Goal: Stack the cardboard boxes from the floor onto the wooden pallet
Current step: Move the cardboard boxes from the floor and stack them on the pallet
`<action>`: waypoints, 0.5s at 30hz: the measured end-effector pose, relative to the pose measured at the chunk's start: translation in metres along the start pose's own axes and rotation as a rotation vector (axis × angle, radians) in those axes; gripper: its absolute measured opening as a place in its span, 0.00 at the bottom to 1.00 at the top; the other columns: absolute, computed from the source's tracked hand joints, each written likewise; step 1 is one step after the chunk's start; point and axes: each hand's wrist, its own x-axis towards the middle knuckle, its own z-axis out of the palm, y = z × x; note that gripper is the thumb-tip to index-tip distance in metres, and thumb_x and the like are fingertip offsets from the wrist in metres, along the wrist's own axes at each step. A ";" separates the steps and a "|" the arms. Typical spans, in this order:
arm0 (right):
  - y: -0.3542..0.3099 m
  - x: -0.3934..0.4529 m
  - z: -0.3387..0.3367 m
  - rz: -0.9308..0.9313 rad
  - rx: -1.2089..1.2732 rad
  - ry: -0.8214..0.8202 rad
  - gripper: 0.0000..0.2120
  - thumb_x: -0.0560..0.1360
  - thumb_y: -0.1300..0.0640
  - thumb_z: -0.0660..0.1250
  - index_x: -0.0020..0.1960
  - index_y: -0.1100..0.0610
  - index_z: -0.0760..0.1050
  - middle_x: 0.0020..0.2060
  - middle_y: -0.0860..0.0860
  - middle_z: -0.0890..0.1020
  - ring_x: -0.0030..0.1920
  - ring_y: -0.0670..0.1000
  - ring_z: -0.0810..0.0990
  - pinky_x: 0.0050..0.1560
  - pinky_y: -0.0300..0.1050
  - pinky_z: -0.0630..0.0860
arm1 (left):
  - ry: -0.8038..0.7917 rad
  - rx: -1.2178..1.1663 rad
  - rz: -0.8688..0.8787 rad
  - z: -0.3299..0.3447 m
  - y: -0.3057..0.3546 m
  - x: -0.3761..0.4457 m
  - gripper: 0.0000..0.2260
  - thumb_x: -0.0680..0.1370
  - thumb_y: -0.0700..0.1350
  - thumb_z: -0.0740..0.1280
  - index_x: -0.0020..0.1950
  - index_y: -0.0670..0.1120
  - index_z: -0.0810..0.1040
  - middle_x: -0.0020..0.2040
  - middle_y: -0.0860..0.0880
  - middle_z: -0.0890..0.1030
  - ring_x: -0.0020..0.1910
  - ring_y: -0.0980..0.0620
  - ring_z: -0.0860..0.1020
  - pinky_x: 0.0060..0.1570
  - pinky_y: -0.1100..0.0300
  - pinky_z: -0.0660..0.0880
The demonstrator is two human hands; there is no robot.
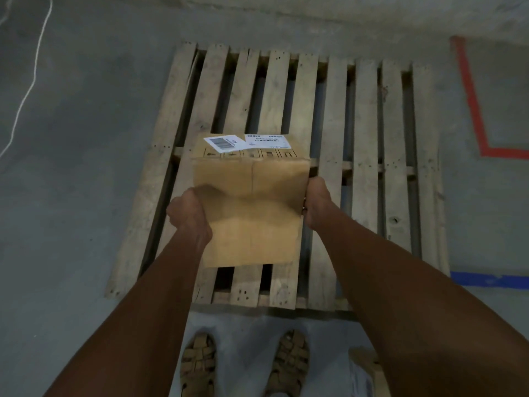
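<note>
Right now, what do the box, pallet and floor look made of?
Box: plain brown cardboard, matte, with a centre seam and white paper labels.
Pallet: raw unfinished wood, with grain, knots and nail holes.
Floor: probably bare concrete, grey, mottled and dull.

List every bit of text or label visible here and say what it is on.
Left white label on the cardboard box: a barcode and small print, too blurred to read.
Right white label on the same box: lines of print, too blurred to read.
Nothing else carries text.
</note>
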 end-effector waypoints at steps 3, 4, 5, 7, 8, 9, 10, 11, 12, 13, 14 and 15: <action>-0.011 -0.006 0.011 -0.054 -0.110 -0.118 0.16 0.82 0.51 0.53 0.54 0.57 0.77 0.50 0.55 0.79 0.46 0.53 0.77 0.47 0.46 0.75 | -0.071 0.079 0.066 0.003 -0.003 0.019 0.16 0.73 0.50 0.67 0.58 0.45 0.82 0.56 0.44 0.84 0.56 0.41 0.82 0.58 0.41 0.79; -0.012 -0.002 0.015 -0.068 -0.141 -0.134 0.16 0.84 0.52 0.53 0.56 0.57 0.77 0.51 0.55 0.78 0.46 0.53 0.76 0.47 0.47 0.75 | -0.112 0.119 0.100 0.003 -0.003 0.025 0.15 0.75 0.50 0.67 0.59 0.45 0.82 0.57 0.43 0.83 0.57 0.41 0.81 0.58 0.41 0.79; -0.014 -0.004 0.021 -0.100 -0.164 -0.145 0.16 0.84 0.53 0.53 0.61 0.58 0.76 0.52 0.54 0.78 0.49 0.53 0.76 0.53 0.49 0.76 | -0.156 0.160 0.139 0.003 -0.003 0.029 0.16 0.76 0.50 0.66 0.61 0.45 0.80 0.58 0.43 0.82 0.58 0.41 0.80 0.57 0.43 0.80; -0.012 0.003 0.031 -0.158 -0.281 -0.154 0.19 0.84 0.53 0.54 0.72 0.58 0.69 0.60 0.54 0.76 0.58 0.54 0.74 0.66 0.55 0.73 | -0.229 0.245 0.194 0.003 -0.003 0.042 0.18 0.81 0.49 0.65 0.69 0.45 0.74 0.61 0.45 0.80 0.58 0.46 0.80 0.49 0.51 0.79; -0.009 0.011 0.035 -0.189 -0.354 -0.170 0.22 0.84 0.52 0.54 0.76 0.56 0.65 0.65 0.54 0.74 0.62 0.55 0.73 0.68 0.55 0.71 | -0.259 0.281 0.213 0.005 -0.004 0.051 0.19 0.82 0.48 0.65 0.72 0.45 0.71 0.63 0.46 0.79 0.57 0.48 0.79 0.47 0.55 0.77; -0.006 0.014 0.038 -0.215 -0.399 -0.177 0.24 0.84 0.50 0.55 0.79 0.54 0.60 0.69 0.54 0.71 0.64 0.56 0.72 0.68 0.53 0.70 | -0.282 0.321 0.231 0.006 -0.005 0.061 0.20 0.83 0.48 0.64 0.74 0.45 0.70 0.65 0.47 0.78 0.57 0.49 0.78 0.47 0.55 0.76; -0.002 0.017 0.038 -0.210 -0.414 -0.189 0.27 0.84 0.49 0.57 0.81 0.52 0.57 0.71 0.53 0.70 0.65 0.56 0.71 0.67 0.53 0.70 | -0.299 0.358 0.240 0.007 -0.008 0.067 0.21 0.83 0.48 0.64 0.75 0.46 0.68 0.67 0.47 0.76 0.59 0.49 0.78 0.51 0.53 0.77; 0.003 0.024 0.040 -0.207 -0.415 -0.195 0.29 0.83 0.47 0.58 0.81 0.51 0.55 0.72 0.53 0.69 0.66 0.57 0.71 0.66 0.53 0.70 | -0.316 0.394 0.241 0.010 -0.013 0.073 0.22 0.83 0.49 0.65 0.76 0.47 0.67 0.69 0.47 0.75 0.62 0.47 0.76 0.58 0.49 0.76; 0.010 0.031 0.041 -0.206 -0.416 -0.196 0.31 0.83 0.46 0.60 0.82 0.51 0.54 0.74 0.54 0.68 0.68 0.57 0.71 0.66 0.53 0.70 | -0.328 0.425 0.243 0.012 -0.021 0.078 0.23 0.83 0.50 0.65 0.77 0.48 0.66 0.71 0.47 0.73 0.65 0.46 0.75 0.63 0.45 0.75; 0.017 0.037 0.041 -0.213 -0.416 -0.186 0.32 0.82 0.46 0.61 0.82 0.51 0.53 0.75 0.54 0.67 0.69 0.58 0.71 0.67 0.54 0.70 | -0.333 0.444 0.252 0.015 -0.029 0.081 0.24 0.82 0.50 0.66 0.77 0.49 0.65 0.73 0.47 0.71 0.67 0.45 0.73 0.66 0.44 0.73; 0.025 0.043 0.041 -0.227 -0.421 -0.164 0.34 0.82 0.46 0.63 0.82 0.51 0.52 0.75 0.54 0.66 0.70 0.58 0.70 0.68 0.55 0.69 | -0.320 0.456 0.260 0.017 -0.037 0.083 0.25 0.82 0.49 0.67 0.77 0.49 0.64 0.73 0.48 0.70 0.68 0.45 0.72 0.67 0.46 0.72; 0.030 0.048 0.040 -0.240 -0.426 -0.135 0.36 0.81 0.47 0.64 0.82 0.51 0.50 0.76 0.54 0.66 0.71 0.58 0.69 0.69 0.56 0.69 | -0.293 0.444 0.270 0.018 -0.044 0.085 0.26 0.82 0.48 0.68 0.78 0.49 0.62 0.73 0.48 0.69 0.69 0.46 0.71 0.66 0.48 0.71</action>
